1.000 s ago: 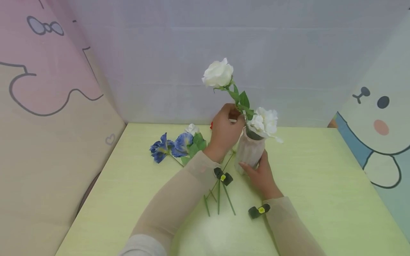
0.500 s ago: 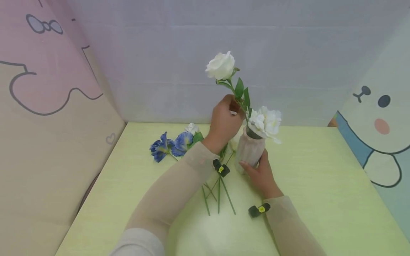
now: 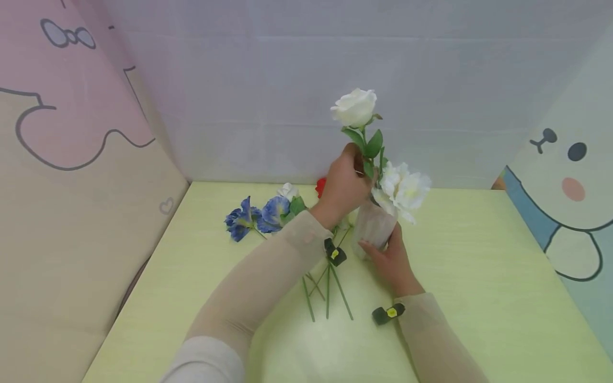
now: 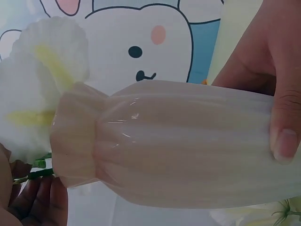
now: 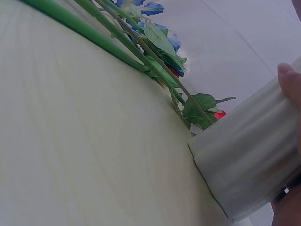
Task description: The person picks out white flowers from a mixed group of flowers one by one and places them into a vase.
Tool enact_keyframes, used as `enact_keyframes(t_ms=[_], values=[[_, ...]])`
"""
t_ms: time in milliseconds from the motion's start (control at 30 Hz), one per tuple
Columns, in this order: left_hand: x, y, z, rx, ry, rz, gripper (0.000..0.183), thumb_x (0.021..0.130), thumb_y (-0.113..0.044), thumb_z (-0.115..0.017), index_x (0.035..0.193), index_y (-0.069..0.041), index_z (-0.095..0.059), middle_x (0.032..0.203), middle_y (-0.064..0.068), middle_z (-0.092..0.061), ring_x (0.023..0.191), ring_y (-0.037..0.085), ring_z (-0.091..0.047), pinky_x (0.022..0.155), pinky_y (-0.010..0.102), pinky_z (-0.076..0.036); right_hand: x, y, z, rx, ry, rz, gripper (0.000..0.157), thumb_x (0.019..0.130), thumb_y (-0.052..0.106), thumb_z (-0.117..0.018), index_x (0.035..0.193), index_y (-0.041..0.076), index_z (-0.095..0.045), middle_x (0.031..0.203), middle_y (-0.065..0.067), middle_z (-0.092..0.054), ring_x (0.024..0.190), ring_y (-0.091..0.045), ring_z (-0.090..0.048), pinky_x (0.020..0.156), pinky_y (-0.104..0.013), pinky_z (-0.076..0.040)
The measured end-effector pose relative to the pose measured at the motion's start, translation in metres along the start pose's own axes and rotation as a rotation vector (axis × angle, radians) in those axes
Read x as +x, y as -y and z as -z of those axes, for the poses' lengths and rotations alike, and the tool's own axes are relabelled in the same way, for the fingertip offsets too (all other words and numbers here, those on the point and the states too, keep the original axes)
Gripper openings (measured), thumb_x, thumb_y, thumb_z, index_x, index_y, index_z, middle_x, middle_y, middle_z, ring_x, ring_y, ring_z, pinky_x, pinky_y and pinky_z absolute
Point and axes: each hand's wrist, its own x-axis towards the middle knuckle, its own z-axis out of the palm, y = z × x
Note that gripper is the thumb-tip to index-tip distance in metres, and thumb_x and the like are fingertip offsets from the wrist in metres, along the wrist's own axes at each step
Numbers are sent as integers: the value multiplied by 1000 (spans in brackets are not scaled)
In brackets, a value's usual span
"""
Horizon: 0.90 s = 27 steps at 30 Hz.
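In the head view my left hand (image 3: 346, 186) pinches the green stem of a white rose (image 3: 355, 108) just over the mouth of a pale ribbed vase (image 3: 372, 231). My right hand (image 3: 396, 266) grips the vase low on its side, thumb at the front. A white flower with wide petals (image 3: 412, 190) stands in the vase, leaning right. The left wrist view shows the ruffled vase neck (image 4: 77, 134), with left fingers (image 4: 44, 200) holding a stem (image 4: 41, 173) at its rim. In the right wrist view the vase base (image 5: 235, 165) is at the tabletop.
Blue flowers (image 3: 274, 214), a small white bloom (image 3: 288, 191) and a red one (image 3: 321, 187) lie on the pale yellow table (image 3: 479, 276), left of the vase. Their green stems (image 3: 328, 292) cross toward the front. Printed cloth walls enclose the back and sides.
My left hand has moved right with the white rose, whose bloom now stands nearly above the vase and more upright. The white flower in the vase has shifted slightly right. My right hand stays put.
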Motion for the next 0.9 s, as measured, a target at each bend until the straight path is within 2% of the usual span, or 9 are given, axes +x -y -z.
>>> enact_keyframes(t_ms=[167,367,600,700,900], values=[[-1,1,-4,83,6,-4,35,98,-13,-64,128,0,-53,117,11,-68,106,21,-67,89,27,-54,2,-12,0,8,-2,6,80,91,13,-80,151,3,-29,135,-18,-52,127,-28,-49,110,-44,-35],[-3,3,-9,102,-3,24,27,96,-12,-67,121,-2,-61,113,8,-70,102,18,-67,84,28,-55,2,-11,0,-2,1,4,81,91,19,-81,151,4,-29,136,-19,-51,128,-31,-49,111,-50,-35],[-5,7,-15,124,-4,8,23,95,-12,-71,115,-1,-66,109,9,-72,99,20,-69,79,26,-55,3,-10,1,-1,5,-11,81,91,12,-80,152,3,-28,138,-20,-50,129,-31,-48,112,-48,-34],[-6,10,-17,117,14,9,23,95,-11,-72,115,-1,-67,110,9,-72,96,19,-68,74,24,-55,2,-4,1,1,6,-13,80,91,7,-79,152,0,-26,139,-25,-48,130,-35,-47,112,-50,-33],[-6,14,-20,111,27,8,22,92,-8,-73,112,-1,-68,108,10,-72,93,18,-67,71,22,-54,-4,31,3,-4,18,-2,78,91,2,-76,150,-10,-25,139,-31,-47,132,-39,-46,112,-53,-33]])
